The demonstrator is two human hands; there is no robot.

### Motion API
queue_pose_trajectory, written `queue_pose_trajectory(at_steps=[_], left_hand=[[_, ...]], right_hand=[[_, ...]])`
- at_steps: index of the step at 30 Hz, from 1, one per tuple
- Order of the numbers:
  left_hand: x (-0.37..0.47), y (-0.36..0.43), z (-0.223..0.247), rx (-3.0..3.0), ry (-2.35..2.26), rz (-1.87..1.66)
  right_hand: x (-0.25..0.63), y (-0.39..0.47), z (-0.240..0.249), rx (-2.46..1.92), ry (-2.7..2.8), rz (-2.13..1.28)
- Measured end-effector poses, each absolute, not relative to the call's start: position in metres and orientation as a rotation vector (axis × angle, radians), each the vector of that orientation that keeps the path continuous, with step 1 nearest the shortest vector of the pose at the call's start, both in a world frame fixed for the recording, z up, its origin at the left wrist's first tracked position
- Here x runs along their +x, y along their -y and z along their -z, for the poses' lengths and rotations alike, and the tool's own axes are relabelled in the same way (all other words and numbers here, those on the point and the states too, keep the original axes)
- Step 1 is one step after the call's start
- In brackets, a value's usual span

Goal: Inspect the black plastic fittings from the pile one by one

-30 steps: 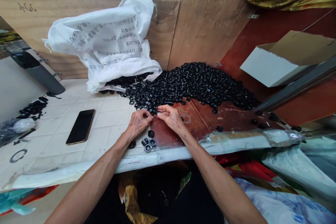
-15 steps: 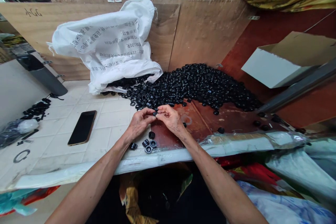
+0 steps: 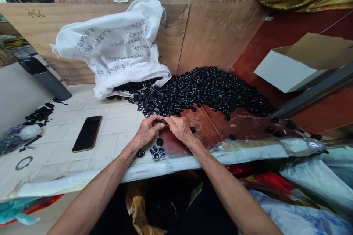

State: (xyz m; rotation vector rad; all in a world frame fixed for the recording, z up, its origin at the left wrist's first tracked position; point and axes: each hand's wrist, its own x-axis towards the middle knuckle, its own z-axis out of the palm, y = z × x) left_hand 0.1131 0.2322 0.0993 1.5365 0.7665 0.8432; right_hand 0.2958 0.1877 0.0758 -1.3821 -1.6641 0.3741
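Note:
Between my two hands, just in front of the heap, is a small black round plastic part [image 3: 163, 121]. My left hand [image 3: 147, 129] pinches it from the left between thumb and fingers. From the other side my right hand [image 3: 179, 128] has its fingertips closed on the same part, covering much of it. A large heap of black plastic parts [image 3: 217, 88] spreads behind both hands. Closer to the table edge, several loose parts [image 3: 157, 151] lie beside my left wrist. One more black part [image 3: 192, 129] sits right of my right hand.
A white woven sack [image 3: 124, 51] leans on the wooden back board [image 3: 215, 33], its mouth at the heap. Left on the table lie a phone [image 3: 87, 134] and a flat ring [image 3: 24, 163]. A grey bottle [image 3: 46, 80] stands far left; an open carton [image 3: 292, 66] is at right.
Both hands have shifted slightly, and my right fingers have curled more tightly around the small part. The black part right of my right hand shows more fully. The heap looks the same.

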Motion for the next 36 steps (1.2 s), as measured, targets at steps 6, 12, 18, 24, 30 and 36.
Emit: queue_pose_trajectory(at_steps=[6, 12, 18, 24, 30, 36], left_hand=[[0.114, -0.233, -0.096, 1.466, -0.775, -0.868], [0.114, -0.235, -0.095, 1.474, -0.796, -0.882], [0.113, -0.235, -0.095, 1.465, -0.793, -0.885], [0.112, -0.232, -0.101, 1.485, -0.819, -0.876], [0.113, -0.233, -0.099, 1.501, -0.78, -0.856], [0.114, -0.231, -0.101, 1.531, -0.78, -0.909]], right_hand=[[0.294, -0.185, -0.083, -1.284, 1.564, -0.504], [0.293, -0.18, -0.09, -1.357, 1.563, -0.476], [0.294, -0.18, -0.091, -1.293, 1.59, -0.492], [0.294, -0.184, -0.085, -1.29, 1.57, -0.509], [0.291, -0.184, -0.083, -1.274, 1.488, -0.684], [0.291, -0.186, -0.08, -1.221, 1.477, -0.695]])
